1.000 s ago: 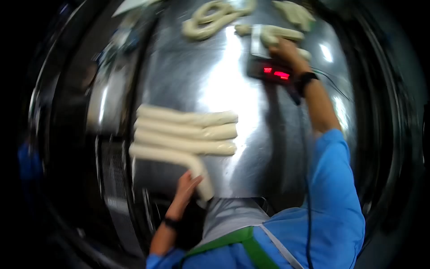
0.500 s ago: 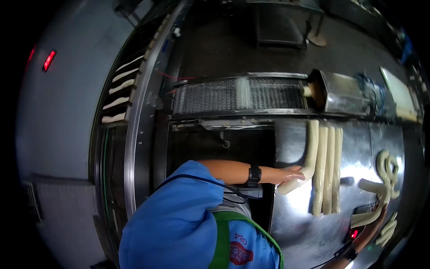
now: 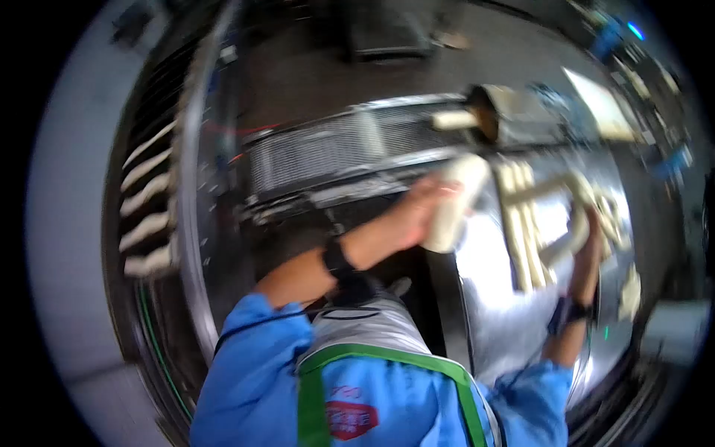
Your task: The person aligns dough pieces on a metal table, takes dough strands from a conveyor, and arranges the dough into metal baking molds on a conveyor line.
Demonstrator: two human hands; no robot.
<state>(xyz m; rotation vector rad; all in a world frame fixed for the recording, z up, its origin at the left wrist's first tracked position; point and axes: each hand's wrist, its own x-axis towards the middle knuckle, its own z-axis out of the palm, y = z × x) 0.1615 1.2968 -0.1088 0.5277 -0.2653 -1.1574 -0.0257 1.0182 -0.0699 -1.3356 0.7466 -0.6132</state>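
My left hand (image 3: 418, 213) is wrapped round a thick, pale roll of dough (image 3: 454, 205), lifted at the left edge of the steel table (image 3: 491, 320). Motion blurs the roll. Over my right hand (image 3: 593, 232) hangs a bent dough rope (image 3: 570, 186), its two ends pointing left; the fingers are mostly hidden behind it. Between my hands, several straight dough ropes (image 3: 521, 231) lie side by side on the steel. More coiled dough (image 3: 612, 220) lies just right of my right hand.
Behind the table runs a mesh conveyor (image 3: 313, 160), with a dough piece (image 3: 454, 121) emerging from a metal outlet (image 3: 514, 115). At left, several dough strips (image 3: 145, 194) rest on a slatted conveyor beyond a metal rail (image 3: 195, 246). Small dough pieces (image 3: 630, 294) lie at the table's right edge.
My left hand has raised the dough roll from beside the row of ropes. My right hand has lifted the bent rope and brought it left. The whole view has shifted.
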